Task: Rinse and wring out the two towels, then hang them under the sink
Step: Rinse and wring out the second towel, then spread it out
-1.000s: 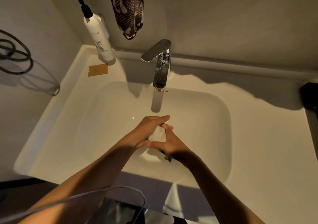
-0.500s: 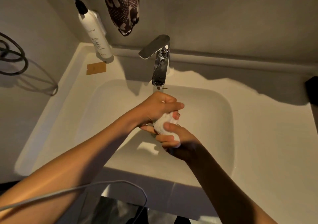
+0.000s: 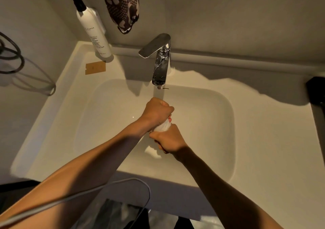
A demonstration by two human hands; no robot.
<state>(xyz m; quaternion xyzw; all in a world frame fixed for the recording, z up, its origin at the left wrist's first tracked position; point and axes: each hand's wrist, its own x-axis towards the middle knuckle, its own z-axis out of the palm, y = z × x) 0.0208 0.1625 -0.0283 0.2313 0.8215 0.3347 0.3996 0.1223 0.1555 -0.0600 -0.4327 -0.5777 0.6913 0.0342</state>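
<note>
Both fists now tighter on towel (image 3: 162, 127), prob. lower.

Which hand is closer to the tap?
The left hand. It grips the towel just below the tap spout; the right hand holds the towel's lower end, farther from it.

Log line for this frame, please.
stage: wringing | left hand + right hand: fisted on white towel | over sink | second towel: unseen

Small white twisted towel (image 3: 163, 127): mostly concealed inside the closed grip of the left hand (image 3: 157, 113) and right hand (image 3: 169, 139). Patterned dark cloth (image 3: 121, 6) and black object (image 3: 317, 95): cropped by frame edges. White pump bottle (image 3: 94, 33): label print illegible.
</note>
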